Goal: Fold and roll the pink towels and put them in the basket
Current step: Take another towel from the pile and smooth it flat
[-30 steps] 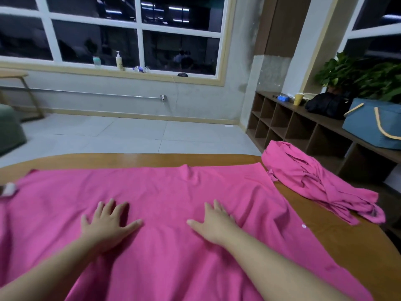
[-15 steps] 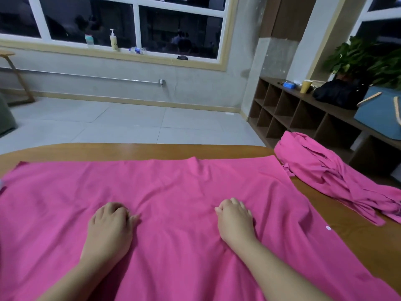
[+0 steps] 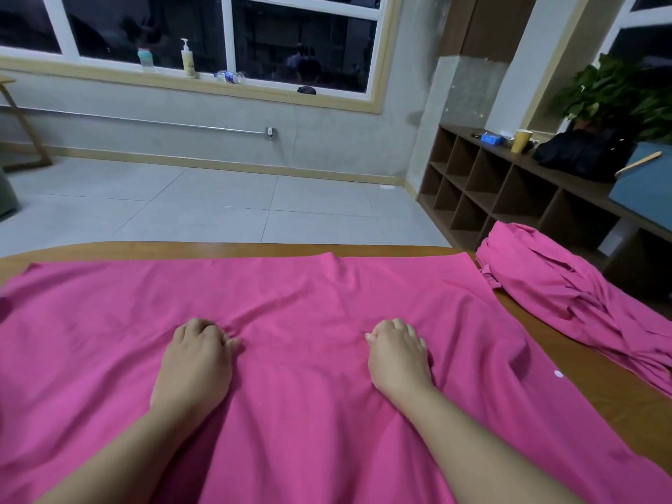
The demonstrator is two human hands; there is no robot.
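A large pink towel (image 3: 327,289) lies spread flat over the wooden table (image 3: 596,398). Both my hands rest on its middle with their fingers curled into the cloth. My left hand (image 3: 196,361) pinches the fabric, and creases run out from its fingertips. About a forearm's length to its right, my right hand (image 3: 398,354) bunches the cloth under its knuckles. A second pink towel (image 3: 552,285) lies crumpled at the table's right end. A blue basket (image 3: 645,183) with tan handles stands on the shelf at the far right, cut off by the frame edge.
A low wooden cubby shelf (image 3: 487,183) runs along the right wall, carrying a black bag (image 3: 582,154), a yellow cup (image 3: 520,140) and a plant. Grey tiled floor lies beyond the table's far edge. A small white sticker (image 3: 558,374) is on the table.
A second ago both hands lay flat with spread fingers on the towel. Their fingers have since curled in and gathered the cloth, and a ridge has formed between them. My view has tilted up slightly.
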